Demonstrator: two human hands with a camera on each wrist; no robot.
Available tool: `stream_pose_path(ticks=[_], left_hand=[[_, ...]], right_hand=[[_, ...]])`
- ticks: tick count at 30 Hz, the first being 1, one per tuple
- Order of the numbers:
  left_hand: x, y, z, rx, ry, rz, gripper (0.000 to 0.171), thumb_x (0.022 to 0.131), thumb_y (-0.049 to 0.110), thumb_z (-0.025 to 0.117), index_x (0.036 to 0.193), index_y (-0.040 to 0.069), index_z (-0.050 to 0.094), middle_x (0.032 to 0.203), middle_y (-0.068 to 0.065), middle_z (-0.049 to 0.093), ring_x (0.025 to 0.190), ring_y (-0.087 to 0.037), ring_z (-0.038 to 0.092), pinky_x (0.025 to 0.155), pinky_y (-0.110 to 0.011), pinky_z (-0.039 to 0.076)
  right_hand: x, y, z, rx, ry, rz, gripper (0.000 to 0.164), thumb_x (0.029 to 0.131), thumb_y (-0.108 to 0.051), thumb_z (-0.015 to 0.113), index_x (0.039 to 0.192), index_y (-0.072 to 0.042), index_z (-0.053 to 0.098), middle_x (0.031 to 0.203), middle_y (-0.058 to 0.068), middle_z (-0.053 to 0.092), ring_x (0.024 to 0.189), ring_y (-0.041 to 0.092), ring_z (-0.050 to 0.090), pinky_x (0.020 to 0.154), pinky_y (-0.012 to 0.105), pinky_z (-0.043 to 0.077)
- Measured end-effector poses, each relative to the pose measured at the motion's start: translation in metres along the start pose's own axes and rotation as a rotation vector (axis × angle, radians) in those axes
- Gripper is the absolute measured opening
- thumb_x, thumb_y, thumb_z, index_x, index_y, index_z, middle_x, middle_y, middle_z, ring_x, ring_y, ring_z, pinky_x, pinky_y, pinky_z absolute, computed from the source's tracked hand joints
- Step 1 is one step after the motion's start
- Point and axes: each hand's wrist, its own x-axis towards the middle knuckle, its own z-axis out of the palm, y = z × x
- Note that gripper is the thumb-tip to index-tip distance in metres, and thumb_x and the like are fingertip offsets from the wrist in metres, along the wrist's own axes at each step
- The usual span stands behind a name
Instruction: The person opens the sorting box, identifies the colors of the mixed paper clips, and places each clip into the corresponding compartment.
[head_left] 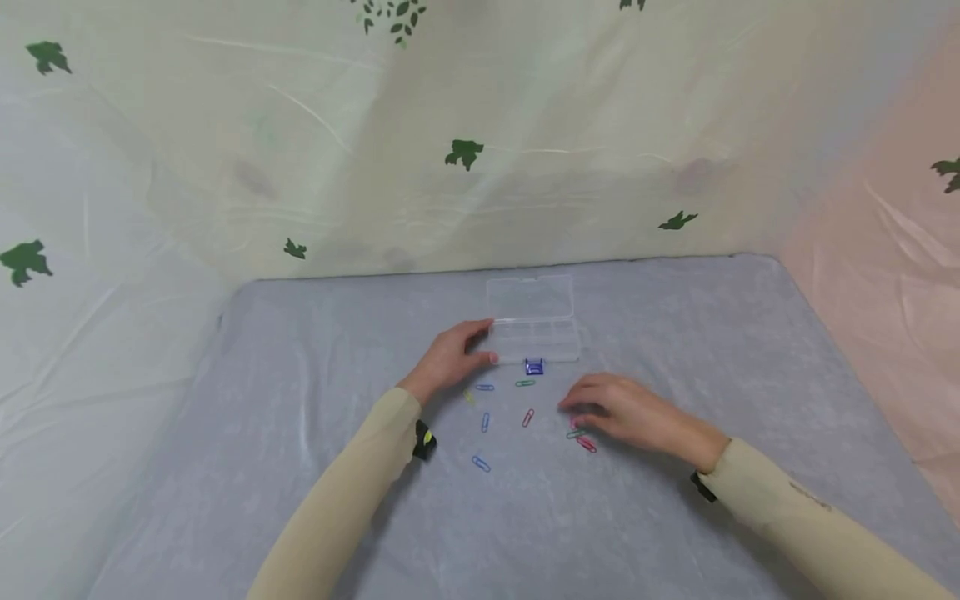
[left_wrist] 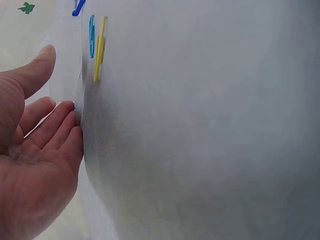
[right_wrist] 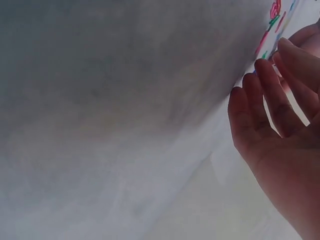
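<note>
A clear plastic divided box [head_left: 534,340] lies with its lid raised back and a blue latch [head_left: 534,367] at its front. My left hand [head_left: 452,357] rests at the box's left end, thumb near the front corner; in the left wrist view its fingers [left_wrist: 65,127] look extended alongside the clear plastic. My right hand [head_left: 618,408] hovers just above the cloth, over a pink paper clip [head_left: 575,422] partly hidden by its fingers. Beside it lie a green paper clip [head_left: 575,434] and a red paper clip [head_left: 587,445]. Nothing shows between the right fingers in the right wrist view.
More paper clips lie scattered before the box: a yellow one [head_left: 469,397], a green one [head_left: 525,383], a red one [head_left: 528,417] and several blue ones [head_left: 485,422]. Grey cloth [head_left: 247,467] covers the table. A pale curtain [head_left: 555,200] with green prints hangs behind.
</note>
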Motion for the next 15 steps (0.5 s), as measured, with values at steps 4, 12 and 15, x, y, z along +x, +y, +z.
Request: stream_pose_path(ticks=[4, 12, 15], left_hand=[[-0.0004, -0.0008, -0.0001, -0.002, -0.001, -0.004, 0.067, 0.097, 0.025, 0.075, 0.156, 0.01, 0.045, 0.157, -0.013, 0.048, 0.144, -0.03, 0.046, 0.12, -0.044, 0.037], [-0.0021, -0.0003, -0.0006, -0.003, 0.0, -0.005, 0.068, 0.097, 0.025, 0.075, 0.156, 0.01, 0.045, 0.158, -0.012, 0.048, 0.144, -0.03, 0.046, 0.12, -0.044, 0.037], [-0.0018, 0.0001, -0.0005, -0.007, 0.004, -0.005, 0.067, 0.097, 0.024, 0.075, 0.156, 0.01, 0.046, 0.157, -0.012, 0.048, 0.144, -0.03, 0.047, 0.12, -0.043, 0.037]], right_hand=[[0.0011, 0.0021, 0.0019, -0.006, -0.01, -0.009, 0.022, 0.092, -0.011, 0.079, 0.114, -0.014, 0.078, 0.111, -0.008, 0.07, 0.104, 0.012, 0.065, 0.091, 0.039, 0.057], [0.002, 0.0035, 0.004, -0.003, -0.022, -0.003, 0.015, 0.09, -0.011, 0.082, 0.103, -0.016, 0.08, 0.103, -0.011, 0.065, 0.095, 0.008, 0.062, 0.085, 0.033, 0.058], [0.0023, 0.0035, 0.0035, -0.005, -0.024, 0.002, 0.015, 0.089, -0.01, 0.082, 0.102, -0.017, 0.08, 0.102, -0.011, 0.065, 0.095, 0.008, 0.062, 0.085, 0.033, 0.057]])
